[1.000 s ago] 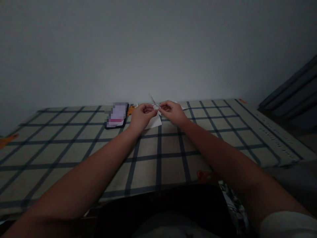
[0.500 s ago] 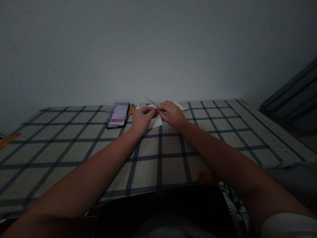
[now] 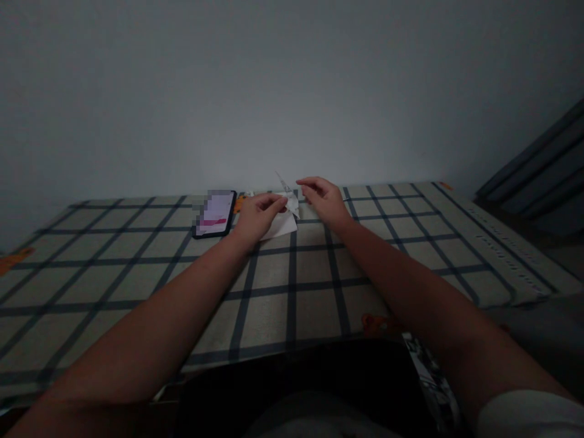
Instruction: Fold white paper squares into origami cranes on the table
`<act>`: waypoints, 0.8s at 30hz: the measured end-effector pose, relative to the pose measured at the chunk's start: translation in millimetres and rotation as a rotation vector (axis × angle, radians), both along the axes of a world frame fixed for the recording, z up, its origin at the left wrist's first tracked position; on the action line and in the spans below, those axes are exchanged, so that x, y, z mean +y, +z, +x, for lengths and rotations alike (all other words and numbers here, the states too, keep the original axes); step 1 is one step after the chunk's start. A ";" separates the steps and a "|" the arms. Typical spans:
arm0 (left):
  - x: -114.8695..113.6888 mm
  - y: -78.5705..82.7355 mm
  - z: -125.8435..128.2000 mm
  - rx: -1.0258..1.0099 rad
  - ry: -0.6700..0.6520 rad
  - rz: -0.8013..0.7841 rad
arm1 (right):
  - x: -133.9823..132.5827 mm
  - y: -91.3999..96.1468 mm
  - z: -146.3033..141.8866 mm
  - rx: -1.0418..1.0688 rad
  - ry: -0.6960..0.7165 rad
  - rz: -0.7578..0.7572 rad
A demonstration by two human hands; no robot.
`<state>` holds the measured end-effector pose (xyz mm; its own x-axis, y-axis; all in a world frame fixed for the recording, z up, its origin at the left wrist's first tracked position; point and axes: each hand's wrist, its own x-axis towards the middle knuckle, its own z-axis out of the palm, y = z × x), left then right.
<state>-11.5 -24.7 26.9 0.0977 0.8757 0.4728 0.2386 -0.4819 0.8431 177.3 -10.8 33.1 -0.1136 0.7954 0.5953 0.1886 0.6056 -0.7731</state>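
My left hand (image 3: 258,214) pinches a small folded white paper figure (image 3: 290,199) with a thin point sticking up. It hovers just above a flat white sheet of paper (image 3: 283,226) on the checked cloth. My right hand (image 3: 323,198) is just right of the figure, a little apart from it, its fingers loosely curled with nothing visible in them. Both forearms reach forward from the bottom of the view.
A phone (image 3: 214,213) with a lit screen lies left of my left hand. The table (image 3: 137,267) carries a beige cloth with dark grid lines and ends at a plain wall. Dark furniture (image 3: 538,176) stands at the right. Another white paper scrap lies behind my right hand.
My right hand has let go of the paper figure and drawn slightly to the right. My left hand keeps hold of it, and the figure's point now stands more upright.
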 end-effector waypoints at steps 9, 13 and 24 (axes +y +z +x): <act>3.3 -0.2 -0.4 -0.035 -0.138 -0.098 | 12.0 -12.1 -2.2 0.229 0.441 -0.449; 8.0 -7.1 2.0 -0.066 -0.108 -0.094 | 11.7 -10.9 -0.6 0.236 0.435 -0.439; -6.9 0.5 4.6 0.293 0.200 0.283 | 6.1 -13.0 -7.3 0.070 0.140 -0.190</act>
<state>-6.9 -31.6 27.4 0.1051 0.7311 0.6741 0.5595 -0.6039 0.5677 170.0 -4.7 20.1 -0.1943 0.8731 0.4472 0.0548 0.4648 -0.8837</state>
